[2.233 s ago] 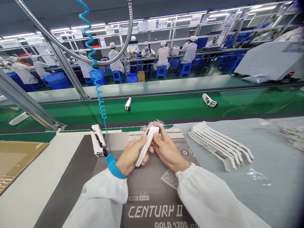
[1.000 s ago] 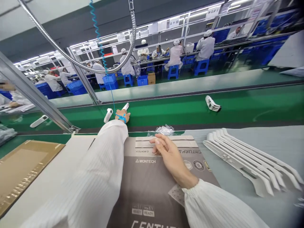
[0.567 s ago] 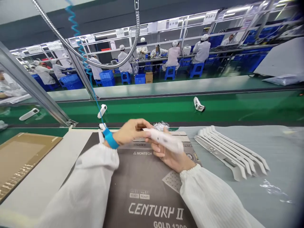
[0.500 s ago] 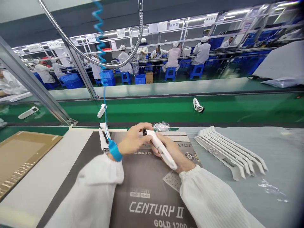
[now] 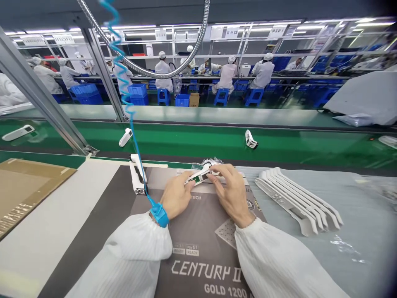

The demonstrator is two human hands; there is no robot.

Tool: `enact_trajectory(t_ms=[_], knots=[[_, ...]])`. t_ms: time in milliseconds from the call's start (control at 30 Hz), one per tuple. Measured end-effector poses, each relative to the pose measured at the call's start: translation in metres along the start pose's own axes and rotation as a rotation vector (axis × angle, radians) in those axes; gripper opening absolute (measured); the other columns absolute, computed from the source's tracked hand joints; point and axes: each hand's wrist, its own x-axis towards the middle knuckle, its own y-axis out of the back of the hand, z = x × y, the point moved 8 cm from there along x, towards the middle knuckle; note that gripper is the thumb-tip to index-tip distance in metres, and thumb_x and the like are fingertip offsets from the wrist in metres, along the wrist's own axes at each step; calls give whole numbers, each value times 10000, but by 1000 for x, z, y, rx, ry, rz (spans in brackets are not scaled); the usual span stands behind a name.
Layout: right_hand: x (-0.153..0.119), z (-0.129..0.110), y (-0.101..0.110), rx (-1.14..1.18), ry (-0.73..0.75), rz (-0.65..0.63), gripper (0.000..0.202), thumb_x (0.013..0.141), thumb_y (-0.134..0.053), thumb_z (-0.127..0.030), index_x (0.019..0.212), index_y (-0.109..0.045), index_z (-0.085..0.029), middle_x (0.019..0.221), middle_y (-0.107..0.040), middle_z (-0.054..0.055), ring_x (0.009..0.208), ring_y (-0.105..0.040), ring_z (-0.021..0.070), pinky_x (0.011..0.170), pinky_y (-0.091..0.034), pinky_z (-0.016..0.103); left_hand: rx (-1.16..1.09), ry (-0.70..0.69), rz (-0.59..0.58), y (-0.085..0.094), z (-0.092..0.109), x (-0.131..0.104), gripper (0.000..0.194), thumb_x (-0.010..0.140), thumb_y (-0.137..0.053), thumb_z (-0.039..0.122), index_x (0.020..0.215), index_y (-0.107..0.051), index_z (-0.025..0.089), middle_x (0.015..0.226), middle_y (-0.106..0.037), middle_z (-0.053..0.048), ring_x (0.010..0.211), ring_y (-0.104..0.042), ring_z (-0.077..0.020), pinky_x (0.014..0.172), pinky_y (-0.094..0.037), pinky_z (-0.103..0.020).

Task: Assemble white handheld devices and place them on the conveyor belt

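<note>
A white elongated plastic housing (image 5: 203, 174) is held between both hands above the dark printed cardboard (image 5: 198, 231). Its open side faces me, and part of a green circuit board shows inside. My left hand (image 5: 177, 193), with a blue wrist strap (image 5: 159, 214), grips the lower left end between thumb and fingers. My right hand (image 5: 232, 192) pinches the upper right end, its fingertips on a dark part there. Left of my left hand, a similar white housing with dark parts (image 5: 137, 177) lies at the cardboard's edge.
Several curved white shells (image 5: 299, 198) lie nested on the grey foam sheet (image 5: 356, 207) at right. Clear plastic film (image 5: 212, 161) sits behind my hands. White devices (image 5: 125, 137) rest on the green conveyor (image 5: 186, 140). A coiled blue cord (image 5: 120, 70) hangs down to the wrist strap.
The white housing has been turned from its smooth outer side to its open side and now slants up to the right. My right hand has shifted to its upper end, my left to its lower.
</note>
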Motion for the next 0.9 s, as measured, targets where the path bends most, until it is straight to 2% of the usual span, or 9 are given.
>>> enact_trajectory(t_ms=[100, 233, 333, 433, 500, 567, 667, 800, 900], knots=[[-3, -18, 2, -252, 160, -32, 115, 941, -569, -300, 885, -665, -268, 948, -693, 14, 889, -558, 216, 784, -317, 380, 9, 1, -22, 3, -4, 3, 306, 881, -533, 196, 1144, -682, 236, 1004, -736, -43, 932, -661, -218, 877, -464, -326], [-3, -26, -7, -188, 190, -132, 180, 967, -510, -283, 819, -601, -235, 965, -692, 13, 902, -558, 200, 824, -302, 376, -147, 269, 130, 18, -31, 7, 256, 931, -465, 263, 1063, -653, 150, 894, -731, -68, 622, -616, -160, 637, -456, -283], [17, 4, -14, -161, -18, -129, 183, 973, -456, -306, 859, -571, -221, 889, -678, 37, 852, -557, 207, 794, -324, 367, -286, 353, 260, 30, -45, 9, 232, 941, -457, 302, 970, -619, 138, 890, -719, -68, 538, -567, -118, 579, -431, -263], [42, 48, -23, -409, -230, -194, 179, 933, -492, -304, 828, -601, -207, 894, -668, 81, 924, -544, 263, 763, -310, 380, -391, 345, 267, 30, -52, 11, 205, 925, -496, 314, 917, -610, 143, 888, -715, -60, 556, -569, -106, 589, -436, -255], [52, 64, -24, -549, -251, -272, 156, 904, -528, -296, 838, -638, -208, 998, -660, 103, 1013, -528, 292, 769, -302, 389, -447, 336, 272, 28, -52, 11, 207, 918, -514, 324, 924, -612, 143, 894, -714, -57, 567, -571, -102, 582, -436, -250], [55, 68, -10, -598, -222, -277, 159, 898, -544, -329, 926, -663, -226, 1086, -647, 94, 1054, -528, 290, 766, -305, 382, -526, 333, 282, 27, -50, 10, 206, 913, -527, 318, 972, -616, 142, 915, -715, -58, 582, -576, -100, 580, -447, -245], [41, 66, 34, -706, -184, -248, 217, 916, -516, -389, 970, -667, -243, 1050, -658, 69, 993, -568, 265, 736, -308, 370, -658, 341, 305, 25, -45, 9, 198, 907, -555, 295, 1004, -610, 132, 938, -712, -70, 611, -590, -94, 597, -473, -239], [-1, 77, 93, -1039, -203, -351, 251, 899, -535, -379, 755, -645, -205, 881, -657, 93, 914, -595, 292, 707, -304, 389, -844, 366, 310, 20, -39, 7, 162, 879, -616, 247, 982, -566, 132, 899, -699, -69, 601, -601, -94, 569, -479, -234], [-23, 79, 114, -1126, -152, -404, 317, 921, -487, -351, 653, -581, -211, 823, -654, 98, 877, -612, 304, 694, -308, 402, -907, 389, 264, 11, -35, 6, 165, 871, -631, 211, 983, -531, 143, 890, -691, -65, 603, -614, -98, 577, -499, -243]])
